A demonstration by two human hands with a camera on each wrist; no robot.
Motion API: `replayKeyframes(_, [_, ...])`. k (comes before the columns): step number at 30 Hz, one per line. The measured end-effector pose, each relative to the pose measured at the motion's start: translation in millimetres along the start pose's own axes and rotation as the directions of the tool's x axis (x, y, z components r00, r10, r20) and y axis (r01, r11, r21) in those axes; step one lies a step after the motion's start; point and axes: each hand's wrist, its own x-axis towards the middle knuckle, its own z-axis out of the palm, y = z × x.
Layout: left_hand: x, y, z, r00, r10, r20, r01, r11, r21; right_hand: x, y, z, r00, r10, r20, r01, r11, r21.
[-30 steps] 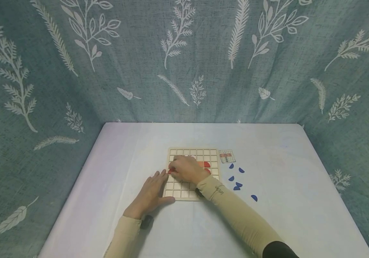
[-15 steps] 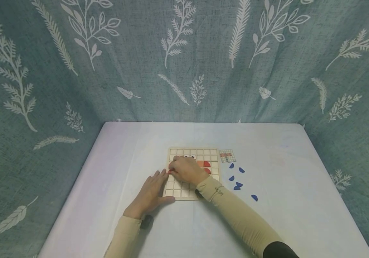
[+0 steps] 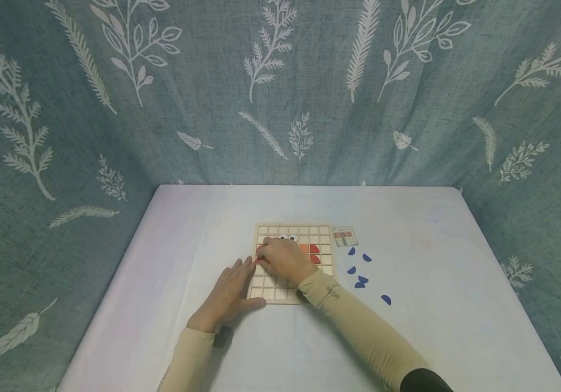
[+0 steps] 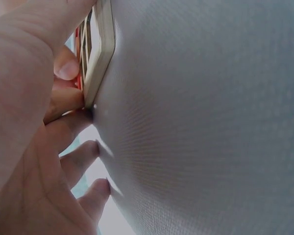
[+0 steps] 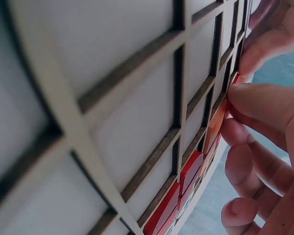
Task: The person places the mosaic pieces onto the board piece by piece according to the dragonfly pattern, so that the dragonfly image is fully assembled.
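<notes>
A wooden grid board [image 3: 326,230] lies mid-table, with red and orange pieces in its squares. My right hand [image 3: 287,258] reaches over its left part; in the right wrist view, the thumb and curled index finger pinch a red piece [image 5: 236,78] at the board's edge, most of it hidden. Beside it sits an orange piece [image 5: 215,120], then a red piece [image 5: 161,210] nearer the camera. Two eye pieces [image 3: 293,238] show above the right hand. My left hand [image 3: 228,294] rests spread along the board's left side, thumb at the near corner.
Right of the board lies a small pattern card [image 3: 345,236]. Several blue half-round pieces [image 3: 367,257] are scattered below it on the white table [image 3: 432,326]. A patterned teal curtain [image 3: 280,136] surrounds the back and sides.
Both hands stay almost in place. My right fingers shift slightly at the red piece, with more red showing beside them now than half a second ago.
</notes>
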Motion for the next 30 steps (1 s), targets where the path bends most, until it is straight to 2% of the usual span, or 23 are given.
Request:
replayKeyframes(7, [-0.2, -1.0, 0.4, 1.000, -0.004, 0.001, 0.004, 1.000, 0.005, -4.2, 3, 0, 0.998, 0.059, -0.028, -0.058, 0.998, 0.028])
replayKeyframes(14, [-0.3, -0.4, -0.1, 1.000, -0.018, 0.000, 0.018, 1.000, -0.006, -18.5, 11, -15, 0.991, 0.098, -0.092, -0.088, 0.990, 0.111])
replayKeyframes(25, [-0.8, 1.4, 0.8, 0.999, -0.044, -0.004, 0.044, 0.999, -0.012, -74.3, 41, -45, 0.954, 0.125, -0.271, -0.097, 0.989, 0.114])
replayKeyframes(30, [-0.6, -0.7, 2.2, 1.000, -0.029, -0.010, 0.029, 1.000, -0.005, -103.8, 59, -54, 0.930, 0.145, -0.338, -0.109, 0.986, 0.125])
